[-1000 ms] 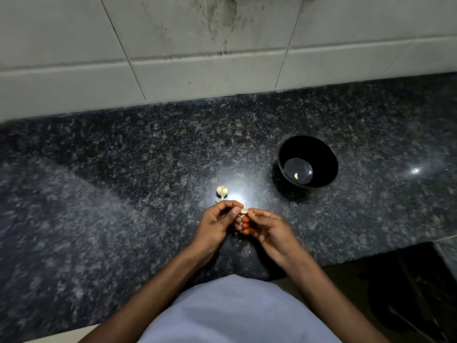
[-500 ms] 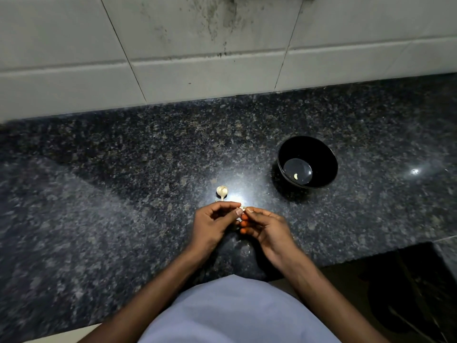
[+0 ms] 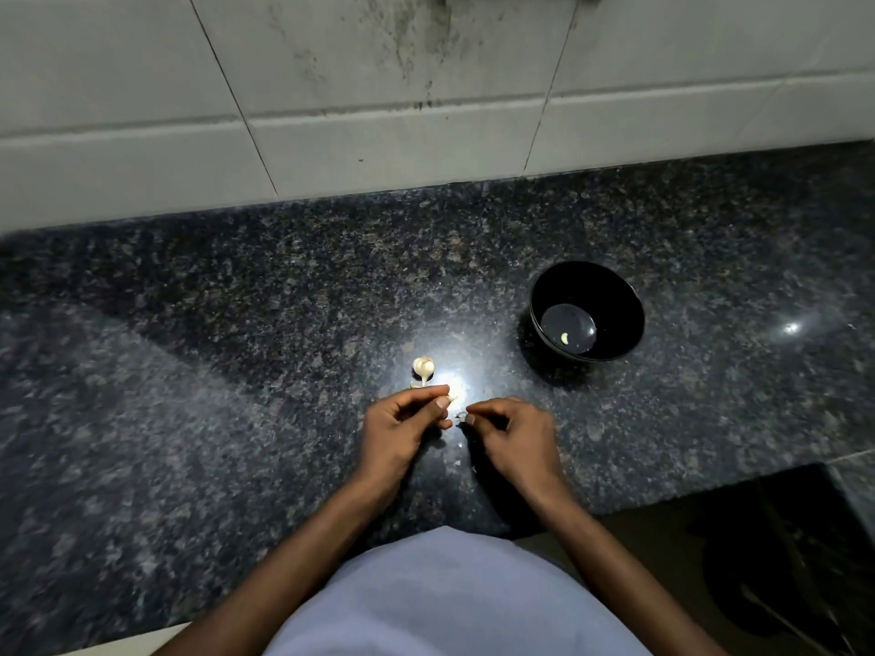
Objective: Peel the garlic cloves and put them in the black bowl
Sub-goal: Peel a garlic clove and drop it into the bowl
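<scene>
**Garlic cloves: stock on tabletop, one item in hand**

Garlic cloves, entered left to right.

1. Garlic piece (image 3: 422,367), pale, unpeeled, with a short stalk pointing toward the person. Lies on the dark speckled tabletop (image 3: 189,371) just beyond the left hand. Untouched.

2. Clove in work (image 3: 452,396), pale, small. Pinched between thumb and forefinger of the left hand (image 3: 402,426), only its tip showing past the fingertips. How much skin is left on it cannot be told.

3. Peeled clove (image 3: 564,338), curved, pale. Rests on the floor of the black bowl (image 3: 611,286), which stands well to the right of the hands.

Handling, by judgement: cloves are light and firm, skin papery and brittle, bared flesh a little sticky and slippery. Best taken at the blunt root end, where the skin lifts most readily; a hard squeeze could bruise one or shoot it out of the fingers.

Hands: left hand curled, other fingers folded under the pinch. Right hand (image 3: 511,433) just beside it, fingers curled, thumb and forefinger tips drawn together near a small scrap (image 3: 460,415); whether they grip that scrap is too small to tell. The two hands are slightly apart, not touching.
</scene>
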